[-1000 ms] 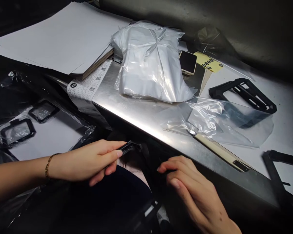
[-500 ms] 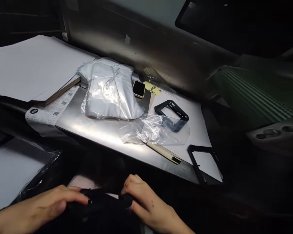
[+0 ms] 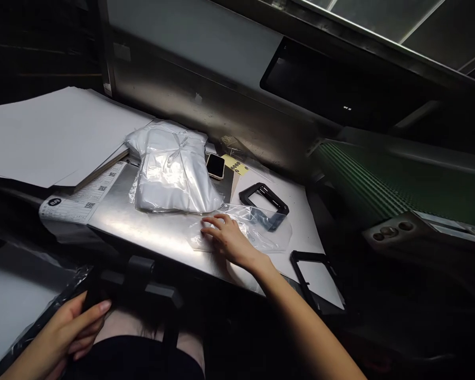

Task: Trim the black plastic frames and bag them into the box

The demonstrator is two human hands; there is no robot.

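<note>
- Gripping a black plastic frame (image 3: 136,282) by its left end, the left hand (image 3: 69,332) is curling its fingers around the dark bar low at the near left, below the table's front edge; the frame is stretching rightward over the person's lap.
- Just left of that hand, a white sheet in a crinkled black-edged bag (image 3: 19,301) is lying close, leaving little room on that side.
- Farther back on the left, a stack of white paper (image 3: 47,134) is overhanging the steel table (image 3: 142,232), with a printed label sheet (image 3: 77,203) jutting past the table's front-left corner.
- Toward the middle, a tied bundle of clear bags (image 3: 172,169) is sitting on the steel, with bare metal open between it and the front edge.
- Behind the bundle's right side, a small phone-like device (image 3: 215,165) and a yellow sticker strip (image 3: 236,165) are lying near the back wall.
- Resting flat with fingers spread and closed on nothing, the right hand (image 3: 226,237) is pressing on a loose clear bag (image 3: 257,229) near the table's front edge.
- Another black frame (image 3: 264,199) is lying just behind that bag, partly under it.
- A third black frame (image 3: 311,264) is sitting at the near right corner, close to the table's edge.
- Well apart on the right, a green conveyor belt (image 3: 380,182) is running past.
</note>
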